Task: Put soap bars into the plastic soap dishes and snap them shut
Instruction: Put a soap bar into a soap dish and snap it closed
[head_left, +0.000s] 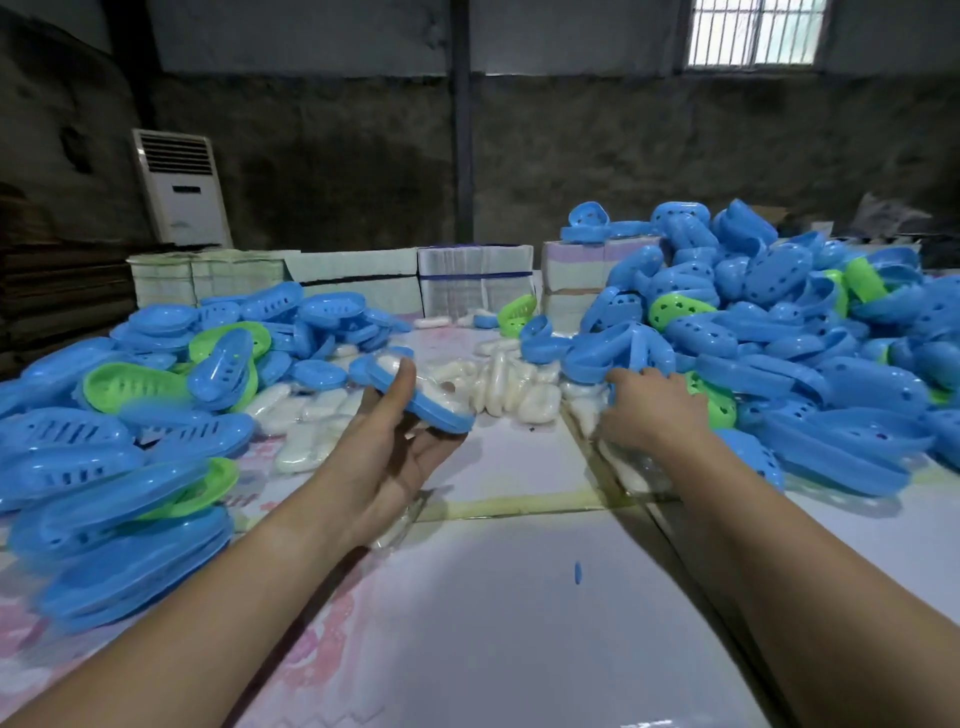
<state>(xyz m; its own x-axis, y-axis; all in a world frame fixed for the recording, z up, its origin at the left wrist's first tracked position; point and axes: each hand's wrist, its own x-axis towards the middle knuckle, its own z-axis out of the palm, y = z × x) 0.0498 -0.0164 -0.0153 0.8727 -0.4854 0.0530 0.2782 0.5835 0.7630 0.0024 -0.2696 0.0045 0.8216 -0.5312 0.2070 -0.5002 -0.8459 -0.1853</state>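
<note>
Your left hand (387, 447) grips a blue soap dish (421, 397), thumb on top | right hand (649, 410) fingers curled into wrapped soap bars (511, 387), grasp unclear | pale table (493, 597), dish heaps both sides | dim concrete room, barred window (756, 31), standing air conditioner (182, 189).

Bench (498, 597): pale top, pink floral print at near left, yellowed tape seams across middle. Left side: heap of closed soap dishes (130, 441), mostly blue, few green. Right side: taller heap of open dish halves (779, 338), blue with holes, few green. Centre: pile of wrapped white soap bars (511, 387), more spilling beside left heap. Far edge: row of bundled paper stacks (475, 280). Near centre: small blue plastic chip (577, 572).
</note>
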